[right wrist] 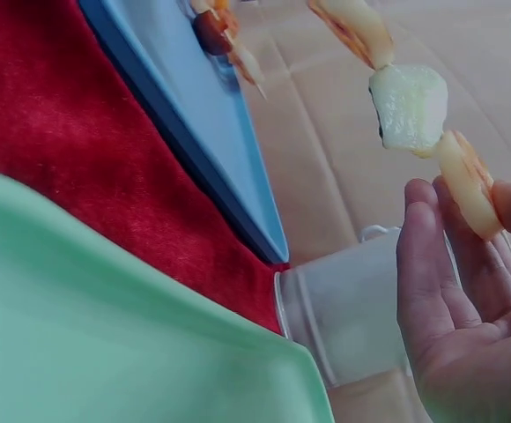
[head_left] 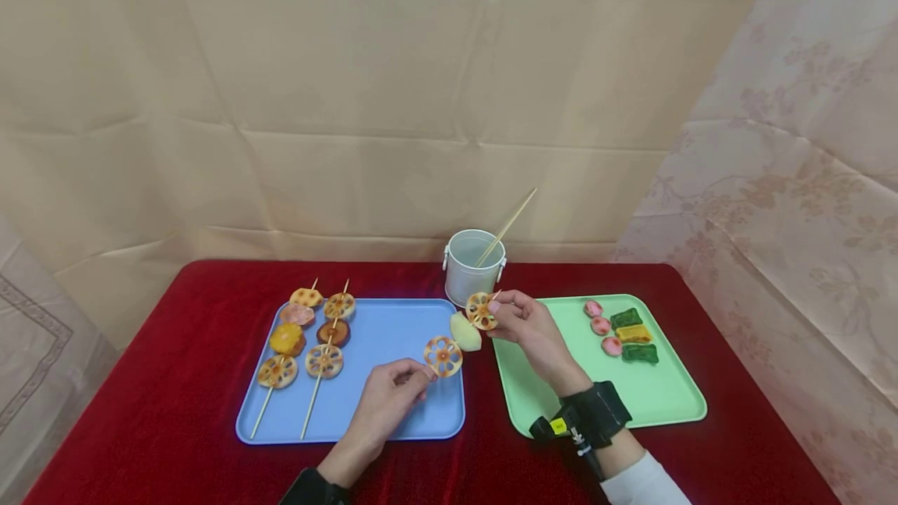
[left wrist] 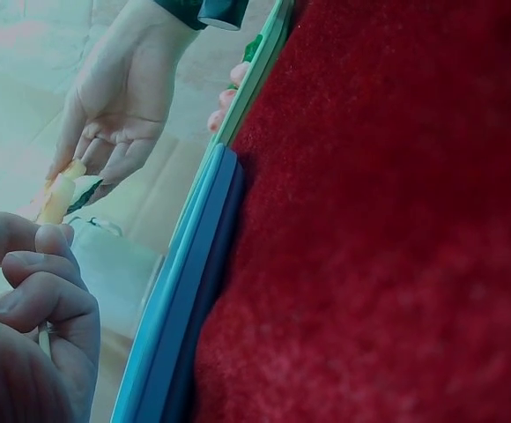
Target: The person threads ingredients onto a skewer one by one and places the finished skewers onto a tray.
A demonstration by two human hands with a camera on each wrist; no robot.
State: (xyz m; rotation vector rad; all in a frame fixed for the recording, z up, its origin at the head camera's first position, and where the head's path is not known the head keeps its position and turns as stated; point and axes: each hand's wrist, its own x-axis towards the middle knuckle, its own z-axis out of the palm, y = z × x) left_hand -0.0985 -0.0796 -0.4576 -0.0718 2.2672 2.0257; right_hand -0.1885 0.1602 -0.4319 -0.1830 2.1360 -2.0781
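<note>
My left hand (head_left: 394, 393) grips the lower end of a skewer just below a lotus root slice (head_left: 443, 356). Above that slice, a pale green-white chunk (head_left: 466, 332) is threaded on the same skewer. My right hand (head_left: 531, 333) pinches a second lotus root slice (head_left: 481, 311) near the skewer's tip, which pokes out past the fingers. In the right wrist view the chunk (right wrist: 410, 107) sits between the two slices. The left wrist view shows the left hand (left wrist: 40, 300) curled round the stick, most of which is hidden by the fingers.
A blue tray (head_left: 393, 318) bears two loaded skewers on its left side. On the green tray (head_left: 547, 404) lie pink balls (head_left: 600, 326) and green and yellow pieces (head_left: 634, 334). Behind stands a white bucket (head_left: 466, 279) with a bamboo stick (head_left: 515, 217). Red cloth (head_left: 175, 380) covers the table.
</note>
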